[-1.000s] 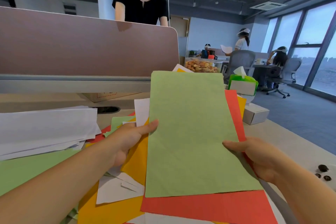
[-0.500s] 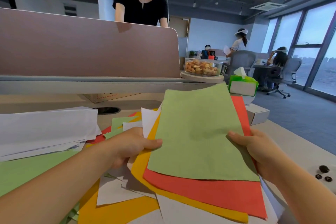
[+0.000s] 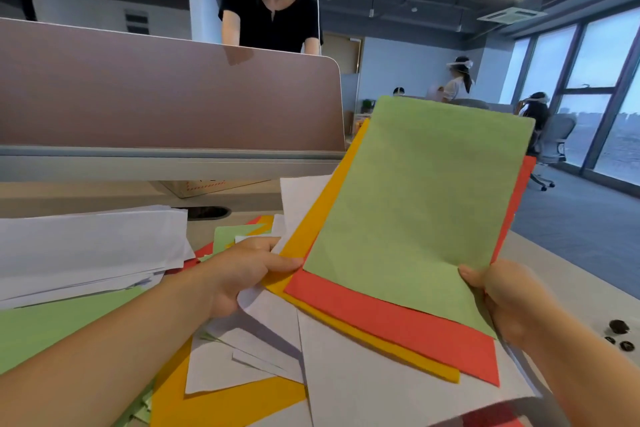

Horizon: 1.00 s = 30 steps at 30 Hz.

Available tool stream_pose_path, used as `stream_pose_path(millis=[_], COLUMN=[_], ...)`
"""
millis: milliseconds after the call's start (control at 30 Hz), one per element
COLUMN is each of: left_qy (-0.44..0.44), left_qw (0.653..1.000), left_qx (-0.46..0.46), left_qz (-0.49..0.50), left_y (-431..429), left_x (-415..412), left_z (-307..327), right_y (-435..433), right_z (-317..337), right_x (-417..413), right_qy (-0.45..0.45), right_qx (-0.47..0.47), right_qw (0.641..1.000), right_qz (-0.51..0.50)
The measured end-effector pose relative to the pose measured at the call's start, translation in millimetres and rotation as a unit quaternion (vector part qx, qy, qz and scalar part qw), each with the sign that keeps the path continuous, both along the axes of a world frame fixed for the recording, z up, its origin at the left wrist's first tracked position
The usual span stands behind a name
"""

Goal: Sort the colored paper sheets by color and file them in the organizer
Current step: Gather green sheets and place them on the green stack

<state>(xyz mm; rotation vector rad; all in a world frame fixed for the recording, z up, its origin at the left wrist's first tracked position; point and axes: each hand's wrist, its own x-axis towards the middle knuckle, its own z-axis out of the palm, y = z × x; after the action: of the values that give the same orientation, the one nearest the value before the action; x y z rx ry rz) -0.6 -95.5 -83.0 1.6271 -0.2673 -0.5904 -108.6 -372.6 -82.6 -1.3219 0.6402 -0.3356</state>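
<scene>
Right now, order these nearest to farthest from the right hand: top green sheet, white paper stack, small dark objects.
1. top green sheet: in the right hand.
2. small dark objects: desk, just right.
3. white paper stack: far left.

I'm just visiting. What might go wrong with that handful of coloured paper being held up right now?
Two likely risks:
1. The left hand and right hand grip the green sheet, red sheet, orange sheet and white sheet fanned together, by their side edges only, so a lower one might slip out.
2. A dropped sheet would land among the loose mixed sheets on the desk and need sorting again.
</scene>
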Motion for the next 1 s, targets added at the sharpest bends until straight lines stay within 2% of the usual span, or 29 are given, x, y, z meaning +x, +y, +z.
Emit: stream_pose_path(millis=[300, 533, 633, 733, 867, 1000], left_qy=[0.072, 0.074, 0.057, 0.038, 0.039, 0.019], left_qw=[0.992, 0.997, 0.996, 0.997, 0.997, 0.996], left_qx=[-0.026, 0.008, 0.028, 0.047, 0.060, 0.081], left_qz=[0.102, -0.030, -0.054, -0.048, -0.019, 0.030], left_y=[-5, -3, -4, -5, -5, -5], left_x=[2, -4, -5, -5, -3, 2], left_z=[-7, -3, -5, -6, -7, -11], right_y=[-4, -5, -4, -7, -15, -25], right_z=[-2, -9, -9, -13, -16, -16], right_x=[2, 5, 6, 6, 8, 7], right_qy=[0.029, 0.052, 0.044, 0.062, 0.105, 0.129], right_qx=[0.035, 0.031, 0.036, 0.007, -0.058, -0.064], right_qw=[0.998, 0.997, 0.998, 0.998, 0.990, 0.984], right_qz=[-0.038, -0.036, -0.031, -0.024, -0.071, -0.100])
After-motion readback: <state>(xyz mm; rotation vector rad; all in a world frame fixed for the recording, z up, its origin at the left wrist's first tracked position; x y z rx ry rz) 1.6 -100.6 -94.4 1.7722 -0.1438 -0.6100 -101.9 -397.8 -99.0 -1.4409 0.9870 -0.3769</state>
